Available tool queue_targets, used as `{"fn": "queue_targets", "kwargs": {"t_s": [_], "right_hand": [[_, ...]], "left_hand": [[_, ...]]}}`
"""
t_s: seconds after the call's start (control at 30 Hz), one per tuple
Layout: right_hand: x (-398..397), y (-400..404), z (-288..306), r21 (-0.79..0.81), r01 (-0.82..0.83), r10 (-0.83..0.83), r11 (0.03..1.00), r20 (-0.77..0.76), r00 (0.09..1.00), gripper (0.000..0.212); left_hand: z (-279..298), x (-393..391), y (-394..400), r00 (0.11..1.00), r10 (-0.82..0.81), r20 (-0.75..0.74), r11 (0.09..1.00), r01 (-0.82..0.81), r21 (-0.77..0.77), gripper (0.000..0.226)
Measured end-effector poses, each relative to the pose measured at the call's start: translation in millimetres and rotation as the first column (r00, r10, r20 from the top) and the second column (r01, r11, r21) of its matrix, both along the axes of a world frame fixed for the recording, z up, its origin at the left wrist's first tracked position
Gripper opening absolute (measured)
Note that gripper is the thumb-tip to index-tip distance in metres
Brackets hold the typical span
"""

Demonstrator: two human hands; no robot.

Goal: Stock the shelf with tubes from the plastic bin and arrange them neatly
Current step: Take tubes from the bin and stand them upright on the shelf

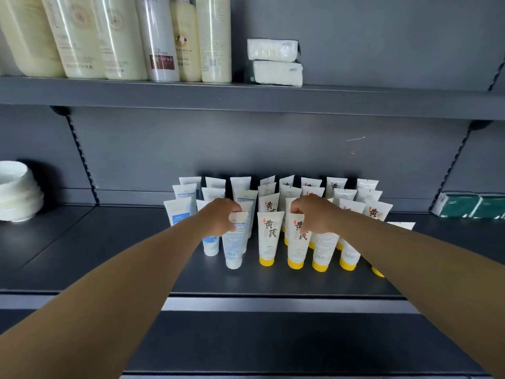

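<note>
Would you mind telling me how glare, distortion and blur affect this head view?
Head view: bright streaks of glare run down the bottles on the upper shelf; the wide-angle lens bows that shelf's edge and splays the forearms; small print on the tubes is too soft to read, though large characters stay legible.

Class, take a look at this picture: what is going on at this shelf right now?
A person is arranging tubes standing cap-down in rows on a dark grey shelf. The left hand pinches the top of a white-capped tube in the front row; the right hand grips a yellow-capped tube beside it. Tall bottles and tissue packs sit on the shelf above. No bin is in view.
</note>
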State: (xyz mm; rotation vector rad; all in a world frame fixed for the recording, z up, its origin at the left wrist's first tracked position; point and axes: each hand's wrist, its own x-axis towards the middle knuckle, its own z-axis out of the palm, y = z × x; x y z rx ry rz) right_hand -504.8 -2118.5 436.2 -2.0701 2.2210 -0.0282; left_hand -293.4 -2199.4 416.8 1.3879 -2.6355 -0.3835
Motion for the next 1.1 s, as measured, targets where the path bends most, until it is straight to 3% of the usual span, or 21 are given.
{"fn": "queue_targets", "kwargs": {"t_s": [0.67,1.1], "right_hand": [[-3,-21,-12,0.041,0.040,-0.040,0.998,-0.007,0.999,0.030],[-1,0,13,-0.041,-0.010,0.011,0.999,0.032,0.999,0.043]], "left_hand": [[-11,-7,-16,0.999,-0.008,-0.044,1.000,0.007,-0.023,0.047],[17,-5,8,0.997,0.005,-0.082,1.000,-0.008,-0.030,0.039]]}}
